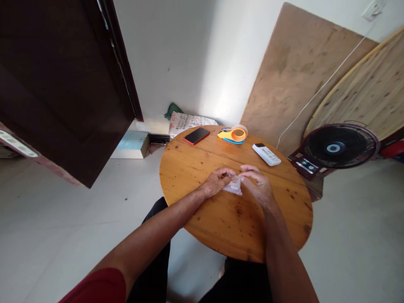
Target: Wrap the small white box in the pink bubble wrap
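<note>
A small clear plastic bag (233, 186) is held just above or on the round wooden table (189, 176). My left hand (220, 180) pinches its upper left part, with thumb and fingers pressed together. At the bag's upper right corner, my right hand (257, 185) has thumb and index finger closed on the edge, while its other fingers stretch outward. Something pale shows inside the bag, too small to make out.
Along the table's far side are a red-edged phone (196, 136), an orange tape dispenser (233, 134) and a white device (267, 154). A black fan (341, 145) stands right of the table. A dark door (63, 75) is at the left, a box (131, 145) beside it.
</note>
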Demonstrator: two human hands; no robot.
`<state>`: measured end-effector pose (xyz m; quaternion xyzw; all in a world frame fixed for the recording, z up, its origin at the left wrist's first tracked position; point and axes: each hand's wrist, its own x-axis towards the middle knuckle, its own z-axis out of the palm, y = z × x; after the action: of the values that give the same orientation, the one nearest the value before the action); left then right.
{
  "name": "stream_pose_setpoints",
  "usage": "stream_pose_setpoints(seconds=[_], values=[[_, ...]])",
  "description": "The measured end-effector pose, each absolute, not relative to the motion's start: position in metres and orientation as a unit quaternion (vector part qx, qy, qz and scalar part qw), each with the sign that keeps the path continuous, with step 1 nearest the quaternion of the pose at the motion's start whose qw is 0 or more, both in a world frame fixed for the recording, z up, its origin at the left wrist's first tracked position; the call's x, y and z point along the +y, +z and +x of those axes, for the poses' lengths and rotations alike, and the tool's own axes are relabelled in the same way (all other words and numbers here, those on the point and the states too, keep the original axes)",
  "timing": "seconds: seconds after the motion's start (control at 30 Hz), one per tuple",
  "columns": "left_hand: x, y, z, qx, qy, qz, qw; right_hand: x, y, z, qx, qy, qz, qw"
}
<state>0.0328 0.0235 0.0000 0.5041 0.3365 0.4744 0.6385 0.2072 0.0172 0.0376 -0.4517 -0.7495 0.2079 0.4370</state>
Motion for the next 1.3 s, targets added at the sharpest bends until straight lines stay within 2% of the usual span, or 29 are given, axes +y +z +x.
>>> stream_pose_setpoints(seconds=[0.17, 0.5, 0.87, 1.3], values=[[0.023, 0.002, 0.032, 0.363, 0.466, 0.513, 0.622, 0.023, 0.03, 0.209, -0.671, 0.268, -0.51, 0.467], [0.02, 0.008, 0.032, 0.344, 0.486, 0.519, 0.613, 0.025, 0.016, 0.194, -0.602, 0.424, -0.513, 0.44], [0.016, 0.012, 0.029, 0.324, 0.487, 0.512, 0.63, 0.03, 0.008, 0.193, -0.546, 0.459, -0.504, 0.487], [0.018, 0.008, 0.026, 0.345, 0.486, 0.507, 0.623, 0.029, 0.012, 0.197, -0.56, 0.468, -0.49, 0.477]])
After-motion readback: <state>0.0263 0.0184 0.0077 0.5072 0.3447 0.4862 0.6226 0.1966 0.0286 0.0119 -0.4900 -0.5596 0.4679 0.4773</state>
